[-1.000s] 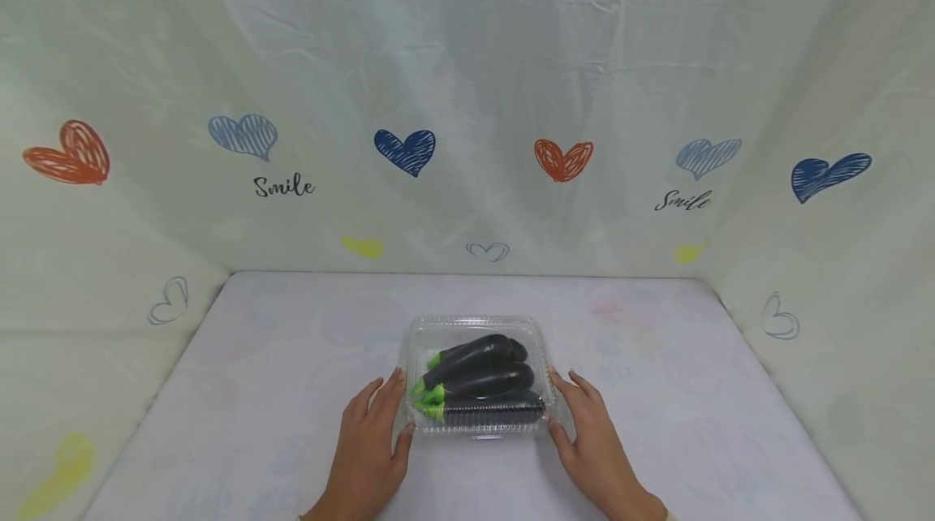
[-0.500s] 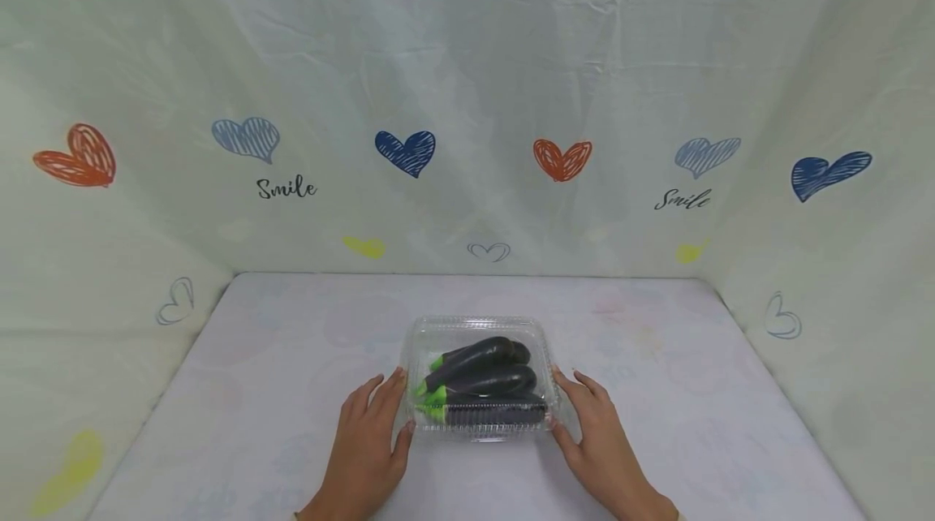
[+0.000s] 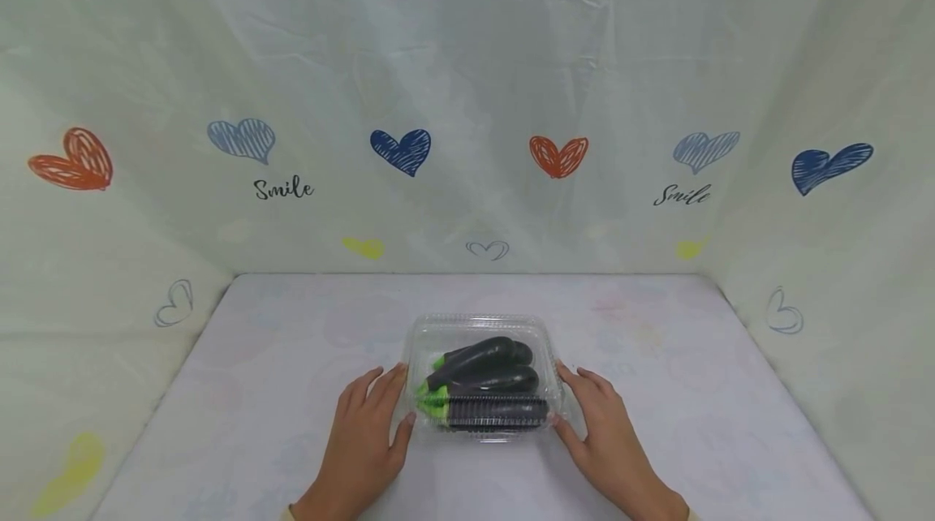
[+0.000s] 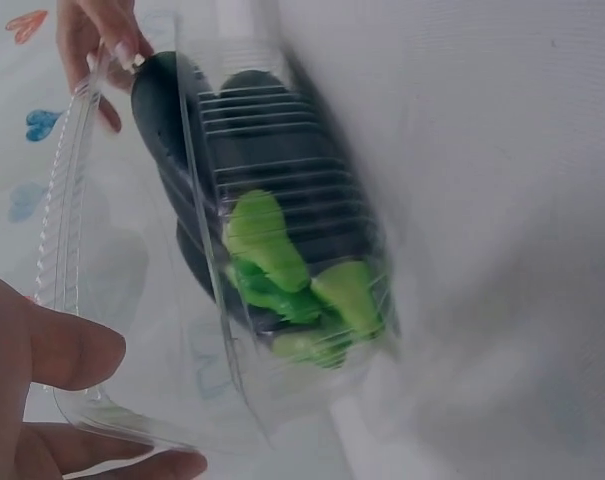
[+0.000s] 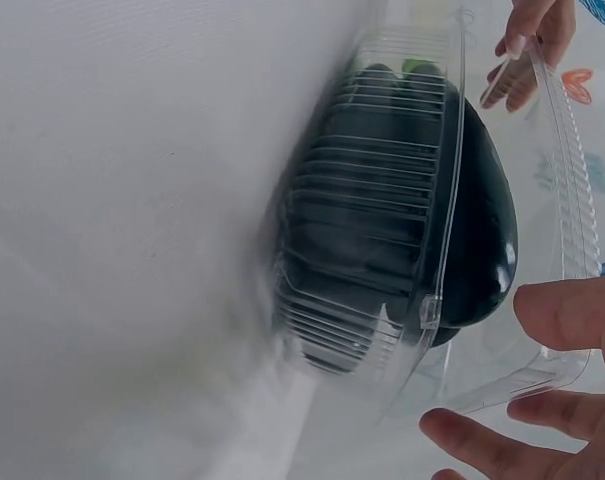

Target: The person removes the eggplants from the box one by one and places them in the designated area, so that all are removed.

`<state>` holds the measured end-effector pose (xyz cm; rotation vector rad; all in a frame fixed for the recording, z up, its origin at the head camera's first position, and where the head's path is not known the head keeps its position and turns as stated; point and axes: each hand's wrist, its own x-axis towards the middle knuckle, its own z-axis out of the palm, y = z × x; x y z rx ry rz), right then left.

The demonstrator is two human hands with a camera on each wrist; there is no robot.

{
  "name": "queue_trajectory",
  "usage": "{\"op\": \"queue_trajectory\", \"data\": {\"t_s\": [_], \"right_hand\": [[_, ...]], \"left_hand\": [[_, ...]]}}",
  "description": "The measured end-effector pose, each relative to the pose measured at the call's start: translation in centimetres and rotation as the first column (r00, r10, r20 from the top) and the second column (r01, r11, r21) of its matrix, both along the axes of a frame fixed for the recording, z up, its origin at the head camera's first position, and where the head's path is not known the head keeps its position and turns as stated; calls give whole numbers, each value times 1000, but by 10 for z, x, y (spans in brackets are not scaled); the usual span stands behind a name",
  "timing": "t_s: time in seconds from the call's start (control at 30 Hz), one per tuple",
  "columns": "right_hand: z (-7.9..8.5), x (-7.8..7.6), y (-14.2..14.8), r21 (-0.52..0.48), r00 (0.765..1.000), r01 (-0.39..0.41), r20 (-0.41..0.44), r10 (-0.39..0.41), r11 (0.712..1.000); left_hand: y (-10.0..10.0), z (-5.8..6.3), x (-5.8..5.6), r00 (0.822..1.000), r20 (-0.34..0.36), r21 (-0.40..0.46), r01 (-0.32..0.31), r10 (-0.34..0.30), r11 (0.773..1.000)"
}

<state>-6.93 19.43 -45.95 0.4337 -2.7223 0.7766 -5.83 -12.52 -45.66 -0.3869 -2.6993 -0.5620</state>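
A clear plastic clamshell box stands mid-table near the front, dark eggplants with green caps inside. Its ribbed front wall shows in both wrist views, with a ridged edge above it. My left hand holds the box's left side, thumb at the front corner and fingers along the side. At the right side my right hand mirrors it, thumb near the front corner and fingers spread along the edge.
The box is over a pale, faintly patterned tabletop. White cloth printed with hearts and "Smile" rises behind the table and along both sides.
The box has shifted slightly right and looks a little larger, and its ribbed front shows more. My right hand has moved slightly right with it; the left hand stays about where it was.
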Motion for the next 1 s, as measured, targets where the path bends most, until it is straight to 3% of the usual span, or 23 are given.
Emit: {"op": "queue_trajectory", "data": {"t_s": [0.17, 0.4, 1.0], "right_hand": [[3, 0, 0, 2, 1000, 2, 1, -2, 1000], [7, 0, 1, -6, 1000, 11, -4, -11, 1000], [8, -6, -1, -18, 999, 25, -38, -25, 1000]], "left_hand": [[0, 5, -1, 1000, -20, 32, 7, -7, 999], [1, 13, -2, 1000, 9, 54, -11, 11, 998], [0, 19, -7, 1000, -9, 83, -20, 21, 996]]}}
